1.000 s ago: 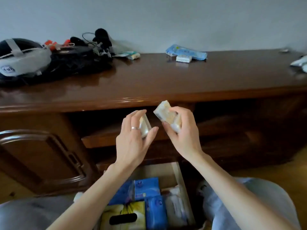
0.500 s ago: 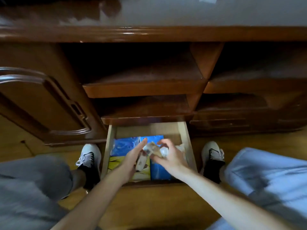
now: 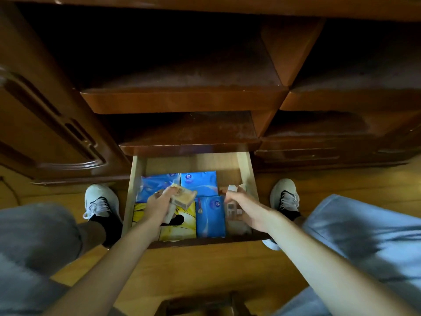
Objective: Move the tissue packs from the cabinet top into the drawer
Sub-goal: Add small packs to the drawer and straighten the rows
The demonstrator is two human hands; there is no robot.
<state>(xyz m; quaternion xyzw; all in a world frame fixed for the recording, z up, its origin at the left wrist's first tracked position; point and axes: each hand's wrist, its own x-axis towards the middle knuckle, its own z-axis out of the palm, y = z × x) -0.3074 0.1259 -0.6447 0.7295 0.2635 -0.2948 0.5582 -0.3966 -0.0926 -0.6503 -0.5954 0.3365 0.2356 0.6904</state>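
Both hands over open drawer (image 3: 245, 169). Left hand (image 3: 159, 202) fingers pinch tan pack (image 3: 183, 197); right hand (image 3: 245, 209) fingers curl around pale pack (image 3: 232, 209). Set each flat in right-side gap, then release.

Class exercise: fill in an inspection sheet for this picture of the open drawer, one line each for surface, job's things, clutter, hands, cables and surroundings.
Surface: open wooden drawer, bare board at its back.
Job's things: beige tissue pack gripped over the drawer; blue tissue packs and a yellow tissue box lie inside.
Clutter: pale wrapped items along the drawer's right side, too blurred to identify.
Hands: left hand holds the beige pack; right hand is down at the right side, its grasp unclear.
Cables: nothing seen.
Surroundings: dark cabinet shelves above, white shoes on a wooden floor.
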